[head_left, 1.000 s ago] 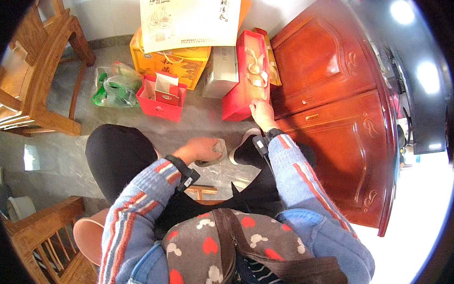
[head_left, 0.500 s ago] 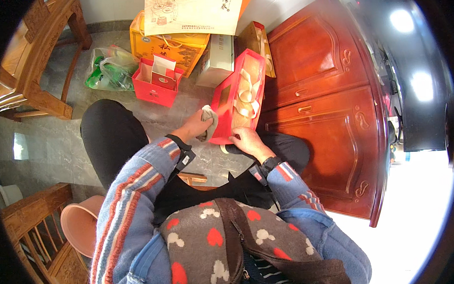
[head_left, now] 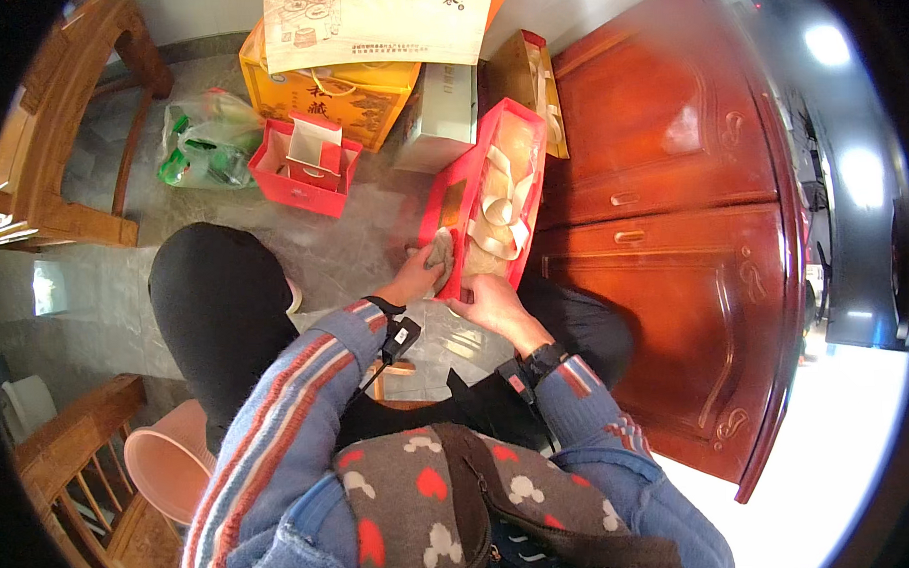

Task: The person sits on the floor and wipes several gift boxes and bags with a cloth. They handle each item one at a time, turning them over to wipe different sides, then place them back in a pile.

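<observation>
A long red gift box (head_left: 454, 206) stands tilted in front of me, with cream ribbon (head_left: 499, 210) lying along its pale-lined top. My left hand (head_left: 414, 275) is closed on a greyish-brown cloth (head_left: 441, 252), which presses against the box's left side near its close end. My right hand (head_left: 490, 305) grips the near end of the box, thumb and fingers at its edge. Part of that near end is hidden behind my fingers.
Beyond stand a small red box (head_left: 301, 174), a plastic bag (head_left: 209, 142) with green items, a yellow gift bag (head_left: 333, 103) and a grey-white box (head_left: 439, 119). A red-brown cabinet (head_left: 666, 307) borders the right. Wooden furniture (head_left: 79, 147) and a pink bucket (head_left: 170, 459) are at left.
My left hand has moved right and down, bringing the cloth from beside the box onto its left side. My right hand stays at the near end. The view has shifted slightly.
</observation>
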A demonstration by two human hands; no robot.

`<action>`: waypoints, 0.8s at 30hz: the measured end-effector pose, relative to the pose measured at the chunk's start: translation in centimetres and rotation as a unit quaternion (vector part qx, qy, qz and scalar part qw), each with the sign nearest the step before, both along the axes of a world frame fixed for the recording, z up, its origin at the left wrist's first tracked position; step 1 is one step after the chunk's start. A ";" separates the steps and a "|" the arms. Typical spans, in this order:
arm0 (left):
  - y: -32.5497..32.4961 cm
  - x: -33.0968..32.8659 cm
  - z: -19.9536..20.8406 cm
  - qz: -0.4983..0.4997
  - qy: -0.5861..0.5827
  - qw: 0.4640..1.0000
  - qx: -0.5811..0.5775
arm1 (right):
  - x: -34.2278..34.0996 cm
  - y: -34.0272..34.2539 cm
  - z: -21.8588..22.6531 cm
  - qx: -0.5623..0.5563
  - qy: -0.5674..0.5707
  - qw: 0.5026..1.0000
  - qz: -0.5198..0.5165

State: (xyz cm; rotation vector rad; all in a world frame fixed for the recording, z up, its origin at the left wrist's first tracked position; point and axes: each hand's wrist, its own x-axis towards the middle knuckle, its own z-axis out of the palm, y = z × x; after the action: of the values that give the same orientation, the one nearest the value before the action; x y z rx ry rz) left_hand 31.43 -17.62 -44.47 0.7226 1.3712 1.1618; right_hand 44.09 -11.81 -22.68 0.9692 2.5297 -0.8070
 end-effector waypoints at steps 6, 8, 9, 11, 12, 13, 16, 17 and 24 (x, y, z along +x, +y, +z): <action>-1.1 1.4 -8.3 -0.006 -0.029 0.994 -0.107 | 0.7 0.7 -0.2 -0.007 0.017 1.000 0.007; 0.2 0.5 -8.8 -0.037 -0.026 0.987 -0.152 | -0.1 1.4 -1.0 -0.008 0.031 0.999 -0.003; 1.3 -0.2 -8.2 -0.016 -0.070 0.988 -0.135 | -0.3 1.6 -1.3 -0.012 0.016 1.000 -0.006; 4.1 -2.1 -5.3 0.052 -0.230 0.970 -0.065 | -0.5 1.5 -1.5 -0.025 0.021 0.999 -0.015; 6.2 -2.5 -3.3 0.084 -0.147 0.985 -0.015 | -0.4 1.3 -1.5 -0.022 0.005 1.000 -0.014; 8.9 -3.2 -1.1 0.107 -0.060 0.992 0.035 | -0.5 1.2 -1.5 -0.018 0.046 0.999 -0.008; 15.1 -5.5 3.3 0.114 -0.087 0.976 0.164 | -0.1 1.1 -1.4 -0.034 0.087 0.995 -0.021; 16.6 -5.8 3.8 0.142 -0.101 0.958 0.227 | -0.2 1.4 -1.4 -0.038 0.073 0.996 -0.027; 14.6 -5.8 -5.6 0.081 0.030 0.994 0.070 | -1.2 2.6 -1.3 -0.047 0.056 0.997 -0.010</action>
State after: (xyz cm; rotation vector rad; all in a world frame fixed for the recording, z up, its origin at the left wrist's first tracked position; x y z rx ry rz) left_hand 25.66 -3.04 -50.06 0.7624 1.4298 1.3859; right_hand 42.90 -9.24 -23.95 0.9456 2.5527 -1.0022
